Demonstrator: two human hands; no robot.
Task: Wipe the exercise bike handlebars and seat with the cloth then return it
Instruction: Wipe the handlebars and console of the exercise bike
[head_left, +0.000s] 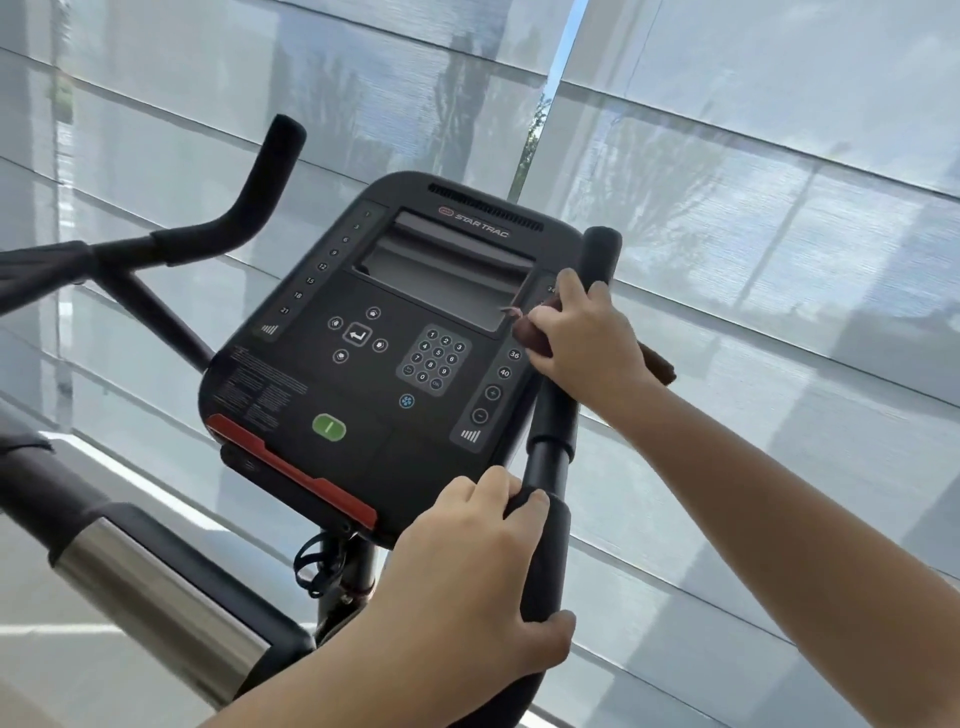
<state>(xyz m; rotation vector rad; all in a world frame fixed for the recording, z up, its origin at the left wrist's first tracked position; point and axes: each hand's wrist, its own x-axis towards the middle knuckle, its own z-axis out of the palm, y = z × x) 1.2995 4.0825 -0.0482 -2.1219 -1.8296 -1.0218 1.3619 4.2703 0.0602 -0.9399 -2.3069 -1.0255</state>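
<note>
Left hand: lower centre of the frame, nearest the camera. The fingers are wrapped around the lower grip of the right handlebar in a firm clasp, apparently bracing it.
Metal tube: lower left of the frame, a chrome section between black sleeves. No hand touches it.
Right hand: centre right of the frame, higher on the same handlebar. The fingers are curled over the cloth and press it against the bar.
Cloth: brown and bunched around the upper grip under the right hand. One end shows at the fingertips, another behind the wrist.
Console: centre of the frame, with a dark display, a keypad and a green button. It sits just left of the wiped bar, and the cloth end overlaps its right edge.
Left handlebar: upper left of the frame, well apart from both hands.
Blinds: background, translucent panels across the window.
Seat: not in view.
Step in hand: wiping the right handlebar, judged to be an early stage of the task.
Next move calls for: sliding the wrapped cloth along the length of the grip with the lower hand bracing. The left handlebar and the seat come after that, then the cloth's return.
</note>
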